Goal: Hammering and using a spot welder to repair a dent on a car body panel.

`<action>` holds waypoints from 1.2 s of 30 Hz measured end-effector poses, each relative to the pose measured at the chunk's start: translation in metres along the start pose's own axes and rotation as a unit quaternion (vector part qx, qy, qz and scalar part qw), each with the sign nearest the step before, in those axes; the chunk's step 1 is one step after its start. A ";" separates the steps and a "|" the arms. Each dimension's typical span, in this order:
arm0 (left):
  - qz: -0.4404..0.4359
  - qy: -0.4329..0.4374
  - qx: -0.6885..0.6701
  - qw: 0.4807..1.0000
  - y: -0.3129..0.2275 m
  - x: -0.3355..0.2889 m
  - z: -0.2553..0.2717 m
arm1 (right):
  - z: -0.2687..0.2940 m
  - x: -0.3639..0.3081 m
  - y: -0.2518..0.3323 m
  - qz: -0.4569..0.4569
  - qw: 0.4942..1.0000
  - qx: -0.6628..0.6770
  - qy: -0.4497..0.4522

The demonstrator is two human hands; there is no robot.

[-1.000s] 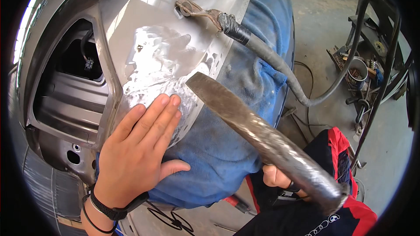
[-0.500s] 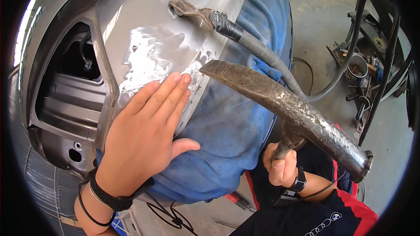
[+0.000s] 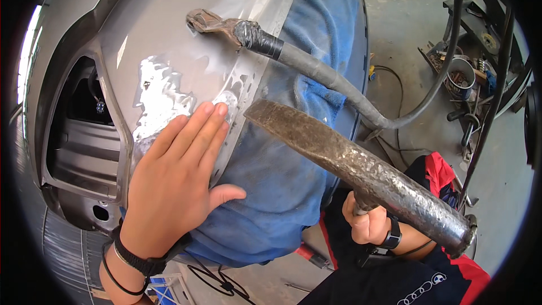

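Observation:
My left hand (image 3: 175, 175) lies flat on the grey car body panel (image 3: 164, 28), its fingers stretched out together and the thumb apart. The fingertips touch the lower edge of a shiny patch of bare metal (image 3: 161, 99). At the right, my right hand (image 3: 370, 220) is closed round the handle of a heavy body hammer (image 3: 350, 161) with a long worn steel head. The head's flat, tapered end points at the panel, a little right of my left fingers. A thick grey cable with a taped copper clamp end (image 3: 217, 25) rests on the panel beyond the bare patch.
A blue cloth (image 3: 271, 181) covers the area beside the panel. To the left is a lamp opening (image 3: 84, 147) with a hanging connector. Over the floor at right the cable loops past a metal can (image 3: 460, 76) and scattered tools. A red-and-black tool (image 3: 310, 255) lies below the cloth.
The view has shifted, so the panel and cable end appear further left. My right hand has lowered slightly with the hammer; my left hand stays flat on the panel.

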State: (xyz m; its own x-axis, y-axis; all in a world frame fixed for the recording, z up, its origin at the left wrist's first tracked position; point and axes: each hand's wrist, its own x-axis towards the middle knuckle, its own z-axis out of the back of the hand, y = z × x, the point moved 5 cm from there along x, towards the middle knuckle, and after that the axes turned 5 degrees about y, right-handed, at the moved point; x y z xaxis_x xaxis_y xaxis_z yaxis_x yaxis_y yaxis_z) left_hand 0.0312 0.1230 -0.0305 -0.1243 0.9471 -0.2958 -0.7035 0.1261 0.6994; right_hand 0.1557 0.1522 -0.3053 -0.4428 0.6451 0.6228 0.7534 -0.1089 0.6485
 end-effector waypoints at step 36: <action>0.027 -0.015 -0.007 1.000 0.000 -0.069 -0.026 | -0.028 -0.003 -0.006 -0.047 0.971 -0.230 0.053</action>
State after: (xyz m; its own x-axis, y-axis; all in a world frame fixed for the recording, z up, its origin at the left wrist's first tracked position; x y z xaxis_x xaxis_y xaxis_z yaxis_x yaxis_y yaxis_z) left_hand 0.0222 0.0496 -0.0268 -0.1423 0.9606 -0.2386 -0.7059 0.0705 0.7047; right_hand 0.1389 0.1299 -0.2991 -0.5651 0.5897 0.5770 0.4215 -0.3948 0.8164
